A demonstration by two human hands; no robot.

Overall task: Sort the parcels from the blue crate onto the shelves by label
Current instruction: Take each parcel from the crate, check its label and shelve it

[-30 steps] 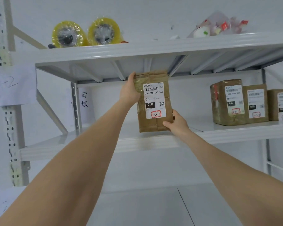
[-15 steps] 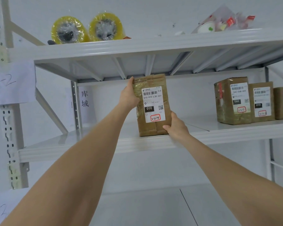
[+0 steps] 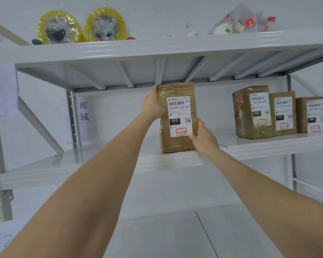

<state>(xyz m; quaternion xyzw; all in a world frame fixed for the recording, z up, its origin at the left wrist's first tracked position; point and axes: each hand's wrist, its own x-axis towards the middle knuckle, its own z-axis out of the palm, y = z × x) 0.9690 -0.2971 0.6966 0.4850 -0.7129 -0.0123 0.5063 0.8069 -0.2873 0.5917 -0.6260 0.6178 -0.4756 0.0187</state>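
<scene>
A brown cardboard parcel [image 3: 177, 142] stands upright on the middle shelf [image 3: 101, 162], close to its front edge. Its white label reads 010 and has 3-2-4 written in a red box. My left hand [image 3: 151, 107] grips the parcel's upper left edge, thumb on the top corner. My right hand [image 3: 203, 136] holds its lower right corner, with the thumb on the label. The blue crate is out of view.
Three more labelled brown parcels [image 3: 254, 112] stand in a row at the right of the same shelf. The top shelf [image 3: 157, 47] carries two yellow tape rolls [image 3: 104, 25] and a clear bag of small items [image 3: 241, 21]. A paper sign [image 3: 84, 110] hangs at the back left.
The parcel has been lowered and now stands on the shelf. Both hands have stayed on it, and the view has shifted slightly.
</scene>
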